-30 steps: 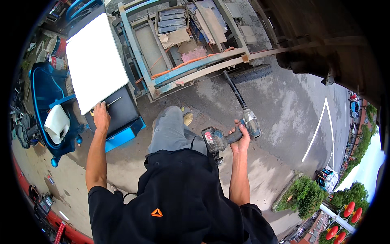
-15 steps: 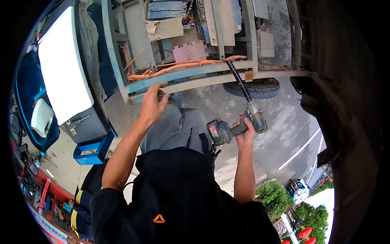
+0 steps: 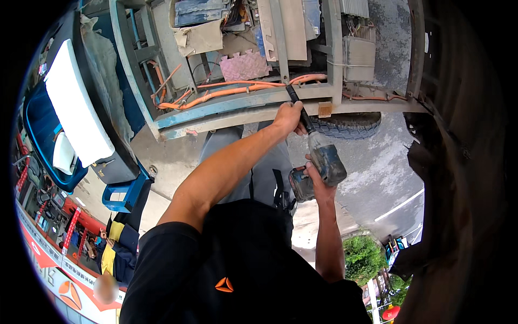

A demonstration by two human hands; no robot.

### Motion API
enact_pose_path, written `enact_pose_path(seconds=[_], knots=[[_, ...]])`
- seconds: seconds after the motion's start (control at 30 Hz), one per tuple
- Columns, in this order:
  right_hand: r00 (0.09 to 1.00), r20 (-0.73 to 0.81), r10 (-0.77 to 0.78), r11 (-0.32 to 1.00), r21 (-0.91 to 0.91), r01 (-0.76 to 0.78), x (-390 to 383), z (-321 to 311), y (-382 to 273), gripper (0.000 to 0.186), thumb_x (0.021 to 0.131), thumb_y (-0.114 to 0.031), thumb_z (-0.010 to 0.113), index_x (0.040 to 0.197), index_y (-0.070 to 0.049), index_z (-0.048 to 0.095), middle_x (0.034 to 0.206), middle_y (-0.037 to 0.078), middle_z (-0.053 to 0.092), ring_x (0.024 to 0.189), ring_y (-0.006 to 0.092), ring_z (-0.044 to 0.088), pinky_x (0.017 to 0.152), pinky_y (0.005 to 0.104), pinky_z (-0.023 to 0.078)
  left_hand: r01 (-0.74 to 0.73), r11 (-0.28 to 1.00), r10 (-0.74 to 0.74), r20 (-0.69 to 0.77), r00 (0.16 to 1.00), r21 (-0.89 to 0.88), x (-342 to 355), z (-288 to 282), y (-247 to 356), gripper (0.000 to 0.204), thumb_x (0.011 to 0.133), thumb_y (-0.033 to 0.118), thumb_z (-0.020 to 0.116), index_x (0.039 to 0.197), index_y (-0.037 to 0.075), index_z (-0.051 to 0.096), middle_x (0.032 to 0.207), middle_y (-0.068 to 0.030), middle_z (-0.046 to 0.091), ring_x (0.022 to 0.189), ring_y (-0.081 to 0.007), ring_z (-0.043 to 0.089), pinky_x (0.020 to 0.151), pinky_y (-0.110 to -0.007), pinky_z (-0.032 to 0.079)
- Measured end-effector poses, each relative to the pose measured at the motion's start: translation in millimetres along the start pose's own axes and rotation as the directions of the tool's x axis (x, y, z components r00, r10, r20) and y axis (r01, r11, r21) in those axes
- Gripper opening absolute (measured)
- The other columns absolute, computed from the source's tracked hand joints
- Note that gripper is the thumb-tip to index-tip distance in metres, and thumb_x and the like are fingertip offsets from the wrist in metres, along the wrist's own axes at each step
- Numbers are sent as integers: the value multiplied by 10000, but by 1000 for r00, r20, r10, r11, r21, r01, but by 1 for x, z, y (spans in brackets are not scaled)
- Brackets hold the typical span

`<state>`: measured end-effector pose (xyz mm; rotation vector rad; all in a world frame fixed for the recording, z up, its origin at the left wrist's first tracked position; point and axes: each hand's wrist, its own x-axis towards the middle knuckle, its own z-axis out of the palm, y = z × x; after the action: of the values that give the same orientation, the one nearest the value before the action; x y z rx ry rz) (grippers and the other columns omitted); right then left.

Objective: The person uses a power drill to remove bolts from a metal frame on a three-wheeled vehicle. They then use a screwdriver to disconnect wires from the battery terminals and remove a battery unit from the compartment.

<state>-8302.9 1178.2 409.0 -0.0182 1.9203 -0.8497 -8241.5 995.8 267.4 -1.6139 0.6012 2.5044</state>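
Note:
My right hand (image 3: 320, 186) is wrapped round the handle of a cordless impact wrench (image 3: 327, 162), its battery pack to the left. From the wrench's nose a long black extension bar (image 3: 305, 120) points up and slightly left. Closed round that bar is my left hand (image 3: 288, 116), with the left forearm crossing in front of my body. The bar's far tip meets the metal frame (image 3: 232, 101) beside the orange cables (image 3: 226, 95); whether it sits on a bolt is too small to tell.
Cardboard and a pink foam mat (image 3: 244, 66) lie inside the frame. A tire (image 3: 348, 127) shows beneath it. At the left stands a dark seat-like part with a white sheet (image 3: 78, 102) and a blue bin (image 3: 46, 137). Another person (image 3: 116, 248) is at lower left.
My left hand has moved right from beside the frame and taken hold of the extension bar. The wrench has turned in my right hand, and the view has shifted a little.

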Motion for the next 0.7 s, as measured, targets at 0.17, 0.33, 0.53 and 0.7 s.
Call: enact_pose_path(seconds=[0.17, 0.33, 0.53, 0.7], knots=[[984, 73, -164, 932, -314, 178, 28, -4, -32, 683, 844, -22, 850, 1472, -8, 582, 1239, 115, 748, 1138, 180, 706, 1007, 343, 545, -7, 996, -8, -162, 987, -92, 31, -4, -4, 462, 1021, 332, 509, 852, -84, 620, 637, -178, 654, 453, -279, 635, 415, -399, 509], [914, 195, -356, 868, -292, 401, 52, -6, -44, 763, 802, -15, 865, 1505, -32, 570, 1288, 157, 750, 1176, 216, 722, 1004, 351, 550, 54, 988, -76, -147, 986, -146, 41, -10, -2, 426, 1062, 354, 508, 887, -8, 646, 664, -104, 634, 487, -217, 578, 469, -367, 462], [890, 347, -296, 615, -644, 455, 87, 28, -108, 729, 817, -146, 876, 1479, -82, 579, 1278, 227, 735, 1151, 390, 739, 947, 430, 583, 72, 960, -139, -238, 961, -270, 70, -32, -8, 451, 1107, 429, 520, 990, 33, 702, 830, -72, 659, 704, -207, 633, 642, -407, 525], [772, 582, -254, 336, -696, 635, 106, 12, -135, 714, 819, -125, 845, 1484, -132, 588, 1303, 177, 725, 1135, 426, 709, 917, 486, 576, 107, 908, -179, -142, 974, -406, 54, -21, 1, 403, 1109, 412, 552, 1074, 27, 664, 837, -99, 668, 710, -241, 659, 648, -418, 551]])
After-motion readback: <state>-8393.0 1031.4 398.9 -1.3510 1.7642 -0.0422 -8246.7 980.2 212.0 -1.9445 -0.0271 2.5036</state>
